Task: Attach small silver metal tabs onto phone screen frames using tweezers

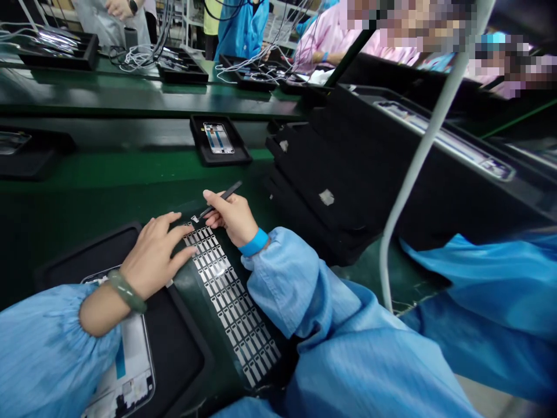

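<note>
Sheet of small silvery rectangular pieces (pixel 228 302), laid in rows on a dark backing, lies on the green bench top (pixel 130 165), angled away from the wearer. All places below are taken from this sheet.

Left hand (pixel 152 258): rests on the sheet's upper left edge, palm down. Fingers (pixel 172 231) are spread and lightly curved, with the tips on or just over the top rows. Nothing is held. Jade bangle (pixel 126 291) on the wrist.

Right hand (pixel 230 217): just above the sheet's top end, closed around black tweezers (pixel 224 197). Thumb and fingers (pixel 213 200) pinch the shaft. Tweezer tips point down-left to a small pale piece (pixel 194 219) at the sheet's top corner. Whether the tips have hold of it cannot be told. Blue wristband (pixel 253 242) on the wrist; light blue smock sleeves (pixel 287 284) cover both arms.

Left of the sheet: black tray (pixel 183 363) under the left forearm, holding a phone frame (pixel 130 371).

Beyond the sheet: a second black tray (pixel 237 155) with another phone frame (pixel 217 138).

Right of the sheet: stacked black foam pads (pixel 322 197) and a white hose (pixel 418 174).
</note>
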